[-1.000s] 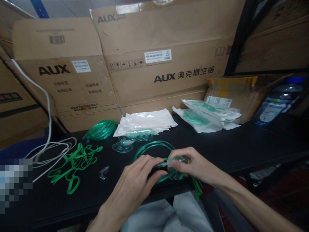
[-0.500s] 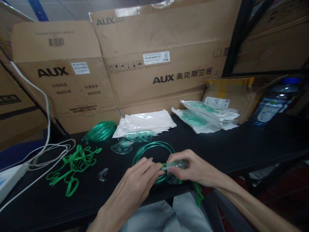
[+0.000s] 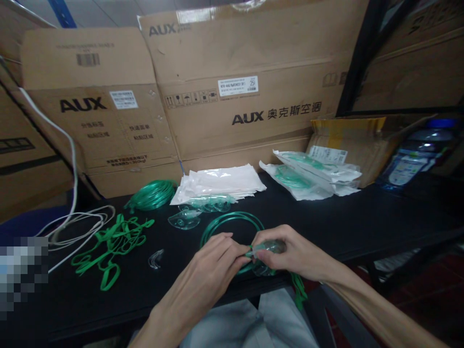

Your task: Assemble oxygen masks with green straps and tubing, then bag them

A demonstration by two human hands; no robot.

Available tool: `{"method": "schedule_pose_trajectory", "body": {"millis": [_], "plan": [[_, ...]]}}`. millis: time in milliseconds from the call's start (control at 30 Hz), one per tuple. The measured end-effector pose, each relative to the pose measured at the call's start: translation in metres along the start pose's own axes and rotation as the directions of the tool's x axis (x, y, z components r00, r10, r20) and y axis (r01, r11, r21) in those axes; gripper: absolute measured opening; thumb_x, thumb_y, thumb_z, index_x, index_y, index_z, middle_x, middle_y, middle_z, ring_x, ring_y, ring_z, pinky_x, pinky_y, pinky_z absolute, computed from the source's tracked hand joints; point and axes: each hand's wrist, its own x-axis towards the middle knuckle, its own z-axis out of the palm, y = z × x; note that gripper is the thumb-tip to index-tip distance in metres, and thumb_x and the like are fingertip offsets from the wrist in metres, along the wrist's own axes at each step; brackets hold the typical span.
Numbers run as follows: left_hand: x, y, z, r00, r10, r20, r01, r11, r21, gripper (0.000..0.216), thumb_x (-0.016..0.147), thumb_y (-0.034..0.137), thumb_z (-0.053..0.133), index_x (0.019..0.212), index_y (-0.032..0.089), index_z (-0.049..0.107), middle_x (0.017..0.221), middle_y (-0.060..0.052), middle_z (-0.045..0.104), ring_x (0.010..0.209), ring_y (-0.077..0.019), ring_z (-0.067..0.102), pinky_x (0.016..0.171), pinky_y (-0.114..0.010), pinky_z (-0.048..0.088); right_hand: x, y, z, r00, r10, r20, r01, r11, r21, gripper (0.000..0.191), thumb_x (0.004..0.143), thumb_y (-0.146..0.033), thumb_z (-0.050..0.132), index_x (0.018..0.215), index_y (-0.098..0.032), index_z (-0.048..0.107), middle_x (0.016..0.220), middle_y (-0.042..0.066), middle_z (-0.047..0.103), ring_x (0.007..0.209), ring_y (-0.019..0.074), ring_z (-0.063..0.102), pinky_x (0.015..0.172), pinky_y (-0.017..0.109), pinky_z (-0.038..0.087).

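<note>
My right hand [image 3: 293, 249] is closed around a clear green-tinted oxygen mask [image 3: 274, 247] near the front edge of the black table. Fingers pinched, my left hand [image 3: 213, 261] grips the end of the green tubing [image 3: 232, 217] at the mask's narrow connector. Fingertips cover the joint, so how far tube and connector overlap cannot be seen. The tubing lies in a loose coil behind both hands. From the mask side a green elastic strap [image 3: 299, 291] hangs over the table edge.
Left lie a pile of green straps [image 3: 116, 244], small clear strips [image 3: 155, 259] and a green tubing coil [image 3: 152, 195]. Behind are more masks [image 3: 184, 219], white pouches [image 3: 226, 181] and packed sets [image 3: 308, 176]. A blue-capped bottle [image 3: 413, 154] stands right; cardboard boxes [image 3: 253, 58] wall the back.
The left fingers have shifted slightly right, closer to the mask connector. The right hand keeps its hold on the mask. The whole view has shifted a little.
</note>
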Motion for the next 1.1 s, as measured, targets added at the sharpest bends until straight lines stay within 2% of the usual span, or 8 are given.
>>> {"method": "schedule_pose_trajectory", "body": {"millis": [167,300,500,633,733,833,933,1100], "plan": [[0.0030,0.0010,-0.0031,1.000,-0.009,-0.001,0.009,1.000,-0.011,0.017,0.107,0.022,0.046,0.111,0.017,0.061,0.105,0.001,0.076,0.104,-0.0143,0.073,0.114,-0.032,0.051,-0.0009,-0.0010,0.0013,1.000,-0.024,-0.003,0.024,0.999,-0.023,0.022,0.091,-0.031,0.066,0.080,-0.012,0.071,0.074,-0.001,0.056,0.071,0.0135,0.045,0.063,0.024,0.036],[0.0037,0.0000,-0.0028,0.998,-0.057,0.016,0.058,0.998,-0.032,0.018,0.107,0.024,0.046,0.109,0.018,0.063,0.104,0.001,0.076,0.108,-0.0157,0.073,0.113,-0.034,0.052,-0.0025,-0.0015,0.0027,1.000,-0.024,-0.015,0.024,0.998,-0.052,0.020,0.091,-0.029,0.066,0.081,-0.012,0.071,0.073,-0.001,0.057,0.070,0.0136,0.045,0.063,0.024,0.037],[0.0023,0.0013,0.0018,1.000,0.001,0.029,-0.001,1.000,0.008,0.014,0.106,0.020,0.048,0.106,0.015,0.061,0.093,0.001,0.074,0.092,-0.0137,0.073,0.114,-0.039,0.051,-0.0023,-0.0023,0.0018,1.000,-0.007,-0.002,0.007,0.999,-0.032,0.024,0.091,-0.033,0.067,0.081,-0.012,0.071,0.072,-0.001,0.056,0.068,0.0127,0.043,0.062,0.024,0.036],[-0.0002,0.0045,0.0043,0.999,0.046,-0.028,-0.042,0.992,0.116,0.012,0.105,0.015,0.051,0.112,0.014,0.061,0.097,-0.001,0.073,0.094,-0.0145,0.071,0.114,-0.040,0.051,-0.0010,-0.0051,-0.0003,1.000,0.009,0.029,-0.010,1.000,0.018,0.036,0.092,-0.045,0.067,0.082,-0.011,0.072,0.070,-0.001,0.055,0.065,0.0115,0.042,0.057,0.023,0.034],[-0.0015,0.0052,0.0029,0.997,0.001,-0.073,0.007,0.993,0.121,0.014,0.105,0.018,0.051,0.115,0.016,0.060,0.101,-0.002,0.073,0.095,-0.0159,0.070,0.110,-0.041,0.053,-0.0004,-0.0057,-0.0008,1.000,0.017,0.014,-0.017,0.999,0.033,0.041,0.092,-0.050,0.068,0.084,-0.010,0.073,0.069,-0.001,0.054,0.061,0.0100,0.040,0.053,0.022,0.031],[-0.0022,0.0040,-0.0001,0.995,-0.037,-0.094,0.048,0.991,0.123,0.017,0.106,0.021,0.051,0.120,0.017,0.058,0.103,-0.002,0.074,0.094,-0.0172,0.070,0.106,-0.043,0.054,-0.0005,-0.0055,-0.0005,1.000,0.003,-0.010,-0.002,0.999,0.034,0.039,0.092,-0.049,0.069,0.085,-0.011,0.074,0.071,0.000,0.058,0.063,0.0104,0.043,0.055,0.021,0.034],[-0.0024,0.0034,-0.0019,0.993,-0.056,-0.104,0.068,0.992,0.108,0.013,0.104,0.018,0.053,0.116,0.018,0.059,0.101,-0.001,0.074,0.092,-0.0166,0.070,0.108,-0.042,0.052,-0.0009,-0.0062,-0.0004,1.000,0.002,-0.015,-0.001,1.000,0.022,0.042,0.093,-0.052,0.067,0.086,-0.011,0.075,0.074,0.002,0.063,0.066,0.0121,0.047,0.057,0.022,0.036],[-0.0025,0.0048,-0.0001,0.991,-0.026,-0.128,0.043,0.991,0.129,0.010,0.104,0.018,0.054,0.111,0.018,0.061,0.094,-0.001,0.073,0.087,-0.0166,0.070,0.103,-0.039,0.055,-0.0006,-0.0069,-0.0005,1.000,-0.006,-0.003,0.006,1.000,0.026,0.044,0.092,-0.055,0.067,0.082,-0.012,0.073,0.071,0.000,0.057,0.065,0.0112,0.043,0.056,0.022,0.034]]}}
